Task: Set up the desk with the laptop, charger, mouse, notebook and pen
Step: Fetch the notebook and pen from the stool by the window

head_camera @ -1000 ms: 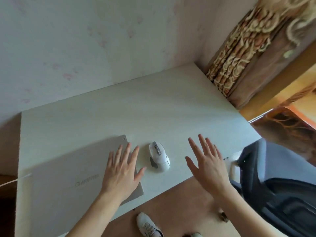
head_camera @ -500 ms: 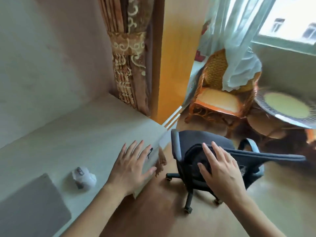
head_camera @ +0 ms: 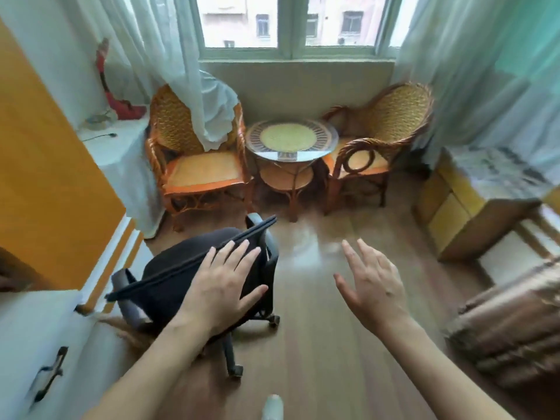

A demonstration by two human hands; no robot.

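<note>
This is a lived-in room of a home, a bedroom or sitting room, with a wood-look floor (head_camera: 318,344). Its landmark is a small round glass-topped wicker table (head_camera: 291,137) under a window (head_camera: 291,22) hung with sheer curtains (head_camera: 169,40); a rattan armchair (head_camera: 197,153) stands just left of the table and another rattan armchair (head_camera: 385,131) just right. Nearer the camera and left of the table is a dark swivel office chair (head_camera: 188,268), and far to its right a low yellow cabinet (head_camera: 448,207) beside brown bedding (head_camera: 512,322).
</note>
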